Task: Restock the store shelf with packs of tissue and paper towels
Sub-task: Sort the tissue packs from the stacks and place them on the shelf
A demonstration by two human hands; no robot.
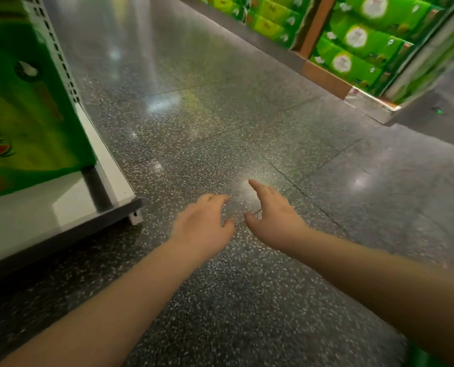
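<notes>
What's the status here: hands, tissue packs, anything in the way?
Left hand and right hand empty, no grip, out over the floor. Green pack on shelf at left; more packs stacked far right. Nothing in the way.

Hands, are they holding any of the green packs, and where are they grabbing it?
Nothing is held. The left hand and right hand hang with loose fingers above the speckled floor, touching no pack.
</notes>
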